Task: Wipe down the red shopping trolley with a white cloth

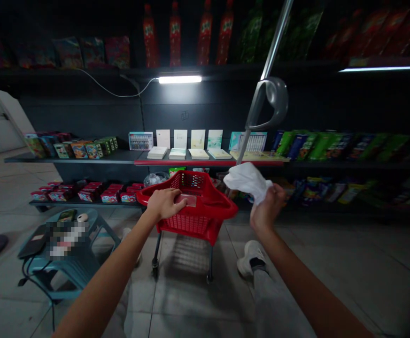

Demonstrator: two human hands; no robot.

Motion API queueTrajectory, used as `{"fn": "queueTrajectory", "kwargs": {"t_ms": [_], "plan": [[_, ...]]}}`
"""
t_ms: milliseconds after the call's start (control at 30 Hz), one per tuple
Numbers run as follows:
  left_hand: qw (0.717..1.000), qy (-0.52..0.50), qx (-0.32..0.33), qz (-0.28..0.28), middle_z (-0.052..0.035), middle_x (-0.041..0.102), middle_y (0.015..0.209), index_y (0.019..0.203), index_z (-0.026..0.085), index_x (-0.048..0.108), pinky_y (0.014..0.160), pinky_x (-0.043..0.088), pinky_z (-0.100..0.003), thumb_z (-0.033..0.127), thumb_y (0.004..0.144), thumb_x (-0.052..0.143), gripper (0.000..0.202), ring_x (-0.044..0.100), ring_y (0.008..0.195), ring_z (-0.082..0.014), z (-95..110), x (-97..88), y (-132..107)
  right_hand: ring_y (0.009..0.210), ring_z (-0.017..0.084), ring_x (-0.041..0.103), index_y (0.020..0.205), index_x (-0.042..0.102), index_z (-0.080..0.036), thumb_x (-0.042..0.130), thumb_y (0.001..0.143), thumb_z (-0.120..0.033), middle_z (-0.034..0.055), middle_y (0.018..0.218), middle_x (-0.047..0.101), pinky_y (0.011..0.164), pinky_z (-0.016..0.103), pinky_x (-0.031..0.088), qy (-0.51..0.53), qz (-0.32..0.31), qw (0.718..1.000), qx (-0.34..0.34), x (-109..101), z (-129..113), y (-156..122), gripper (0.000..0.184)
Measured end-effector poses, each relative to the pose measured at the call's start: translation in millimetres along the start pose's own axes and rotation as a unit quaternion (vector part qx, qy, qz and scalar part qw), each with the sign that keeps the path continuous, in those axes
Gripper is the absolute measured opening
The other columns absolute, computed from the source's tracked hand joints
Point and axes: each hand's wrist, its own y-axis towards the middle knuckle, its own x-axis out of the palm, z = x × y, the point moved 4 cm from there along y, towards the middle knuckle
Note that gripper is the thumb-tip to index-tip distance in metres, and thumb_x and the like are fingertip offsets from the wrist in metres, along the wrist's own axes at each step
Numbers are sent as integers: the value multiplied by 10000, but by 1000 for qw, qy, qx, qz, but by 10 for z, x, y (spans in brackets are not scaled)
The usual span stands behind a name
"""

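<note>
My left hand (164,204) lies curled over the near rim of a red plastic shopping basket on a wheeled stand (222,207). A flat pinkish item (187,200) sits just beside its fingers, inside the basket. My right hand (268,207) is raised to the right of the basket and grips a crumpled white cloth (247,182). Behind the cloth rises a metal pole with a curved grey handle (273,101). The basket's lower contents are hidden by its red walls.
Dark store shelves (71,159) hold cards, snack packets and red bottles. To the left, a teal plastic stool (74,267) carries a phone and a pixelated object. A white sneaker (250,258) and grey trouser leg show below on the tiled floor (187,300).
</note>
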Motion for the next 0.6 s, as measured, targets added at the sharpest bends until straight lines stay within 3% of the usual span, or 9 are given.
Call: {"fn": "queueTrajectory", "kwargs": {"t_ms": [133,233,300,333,467,600], "plan": [[1000,-4,7,-14,-62,751,1172,1178,250,723,819,498,-336,565,972,433,475,701,1070,-266,-75,-22,11,1056,189,621,1179,436,-223,456,934,-352,81,1158,552,1001,425,511,106,40,992,-59,308,-238,548,278],[1000,-11,22,-12,-49,756,1171,1180,258,729,806,497,-328,549,972,432,466,699,1088,-264,-148,-12,33,1136,190,584,1243,397,-241,346,981,-296,114,1251,490,1063,445,479,81,89,983,-138,509,-535,901,272],[999,-16,32,-16,-45,755,1182,1180,263,732,802,494,-323,547,972,429,465,699,1093,-261,-205,3,55,1168,197,562,1285,404,-252,347,990,-304,118,1294,464,1091,456,461,50,106,980,-159,649,-674,994,305],[999,-19,36,-19,-44,755,1187,1183,266,733,803,494,-322,549,971,429,467,700,1092,-260,-237,11,67,1167,204,564,1301,410,-253,374,983,-313,117,1300,472,1089,463,464,40,82,983,-157,741,-714,988,325],[998,-34,55,-21,-43,753,1205,1200,269,734,836,495,-322,545,966,435,469,700,1094,-258,-374,39,122,1152,240,593,1289,463,-224,516,930,-359,107,1234,583,1069,489,470,-27,-134,981,-141,1147,-719,639,387],[995,-50,83,-16,-48,749,1223,1220,259,733,878,498,-322,528,973,416,483,697,1096,-250,-528,81,176,1171,272,599,1292,468,-219,567,920,-425,120,1229,619,1054,489,464,-110,-165,967,-161,1189,-627,192,437]]}}
